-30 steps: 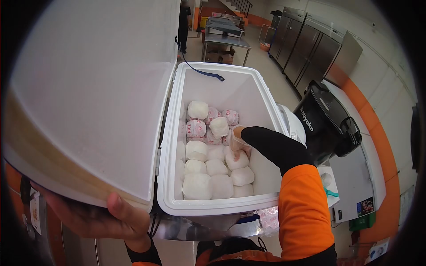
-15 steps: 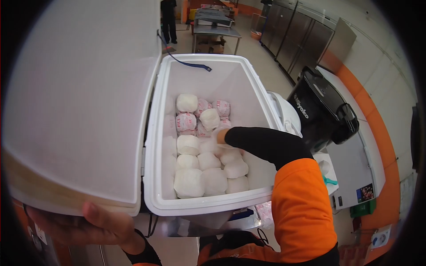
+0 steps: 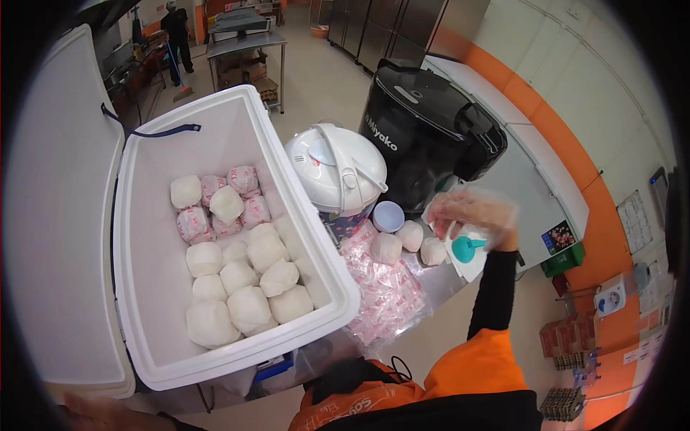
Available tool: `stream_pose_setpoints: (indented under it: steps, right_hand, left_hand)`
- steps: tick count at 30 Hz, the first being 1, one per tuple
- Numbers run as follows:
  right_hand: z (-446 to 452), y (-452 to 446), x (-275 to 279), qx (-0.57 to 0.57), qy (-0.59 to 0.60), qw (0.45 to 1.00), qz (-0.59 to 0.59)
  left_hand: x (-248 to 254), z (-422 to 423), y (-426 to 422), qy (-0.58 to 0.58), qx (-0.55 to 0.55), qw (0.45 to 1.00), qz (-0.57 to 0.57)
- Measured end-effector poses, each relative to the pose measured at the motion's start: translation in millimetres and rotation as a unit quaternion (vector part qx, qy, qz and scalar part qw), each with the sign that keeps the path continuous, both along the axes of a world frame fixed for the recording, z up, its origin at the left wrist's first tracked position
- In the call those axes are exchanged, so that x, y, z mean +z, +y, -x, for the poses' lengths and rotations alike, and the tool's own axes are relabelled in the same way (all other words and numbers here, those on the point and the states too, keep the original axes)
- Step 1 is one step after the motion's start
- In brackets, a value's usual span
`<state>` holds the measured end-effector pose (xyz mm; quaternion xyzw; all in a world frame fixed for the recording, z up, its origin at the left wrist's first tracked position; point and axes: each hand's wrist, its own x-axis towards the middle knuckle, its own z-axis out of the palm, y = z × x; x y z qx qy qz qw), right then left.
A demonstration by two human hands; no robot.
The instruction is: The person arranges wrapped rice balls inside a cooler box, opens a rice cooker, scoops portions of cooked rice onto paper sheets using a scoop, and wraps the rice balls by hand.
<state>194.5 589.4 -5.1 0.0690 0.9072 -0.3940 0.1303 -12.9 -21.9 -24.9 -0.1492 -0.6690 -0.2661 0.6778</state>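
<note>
My right hand [image 3: 471, 217], in a clear plastic glove and blurred, hovers over the side table with its fingers apart. Close below it are a white-wrapped round bundle [image 3: 433, 251] and a teal scoop-like tool [image 3: 466, 248]. Two more such bundles lie to the left beside a small pale bowl [image 3: 389, 215]. At the lower left, my left hand [image 3: 108, 413] is by the near corner of the raised cooler lid [image 3: 57, 237]; its fingers are mostly dark and hidden. Inside the white cooler [image 3: 154, 370] sit several white bundles [image 3: 248, 309] and several with pink print [image 3: 192, 224].
A white lidded rice cooker [image 3: 338, 169] stands against the cooler, and a large black Miyako container [image 3: 431, 122] is behind it. Pink-printed wrappers [image 3: 381, 294] in clear plastic lie at the table edge. Far back, a person [image 3: 176, 36] stands with a broom.
My right hand has left the cooler and moved right to the side table. The view has turned right. A white bundle shows where that hand was.
</note>
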Motion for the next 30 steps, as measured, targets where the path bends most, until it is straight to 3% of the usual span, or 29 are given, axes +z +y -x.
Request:
stream_pose_setpoints:
  steps: [1,2,3,4,5,8,11,18,22,25,28,29,30]
  right_hand:
    - [-1.7,33.6,-57.3,-0.164,-0.1,0.979,0.061]
    - [-3.4,67.3,-114.3,-0.347,-0.162,0.916,0.121]
    - [-8.3,111.3,-189.9,-0.185,-0.126,0.964,-0.144]
    - [-14.7,138.4,-236.5,-0.004,-0.076,0.915,-0.397]
    - [-14.4,116.7,-237.2,-0.285,-0.103,0.92,-0.249]
    - [-1.7,104.8,-252.7,-0.259,-0.098,0.923,-0.269]
    - [8.7,105.4,-265.2,-0.235,-0.034,0.941,-0.239]
    - [3.5,98.3,-265.7,-0.241,-0.021,0.942,-0.234]
    - [-12.4,77.5,-266.1,-0.235,0.173,0.922,-0.256]
    - [-15.6,67.5,-260.3,-0.235,0.117,0.939,-0.224]
    - [-24.0,63.3,-252.0,-0.32,0.155,0.92,-0.166]
    - [-26.7,60.5,-250.9,-0.348,0.252,0.894,-0.128]
    - [-41.6,101.4,-288.6,-0.411,0.209,0.885,-0.062]
  left_hand:
    - [-0.2,-0.2,-3.4,-0.003,0.03,1.0,0.007]
    - [0.0,-0.5,-6.2,-0.005,0.06,0.998,0.014]
    - [-0.8,0.3,-8.4,-0.007,0.096,0.995,0.013]
    - [-2.0,-0.3,-6.5,-0.009,0.134,0.991,0.009]
    - [-2.9,-2.0,-1.2,-0.022,0.09,0.996,-0.016]
    - [-5.4,-9.2,7.5,-0.058,0.009,0.997,-0.057]
    - [0.5,-12.0,11.1,-0.054,0.008,0.997,-0.049]
    - [9.8,-20.5,44.8,-0.076,-0.011,0.994,-0.073]
    - [6.5,-15.9,38.0,-0.044,-0.018,0.997,-0.057]
    - [-0.6,-14.6,36.5,-0.055,-0.055,0.991,-0.11]
    - [6.8,-20.9,45.4,-0.044,0.033,0.997,-0.046]
    - [7.8,-21.5,46.8,-0.047,0.045,0.998,-0.022]
    - [11.5,-22.9,54.5,-0.038,0.035,0.998,-0.033]
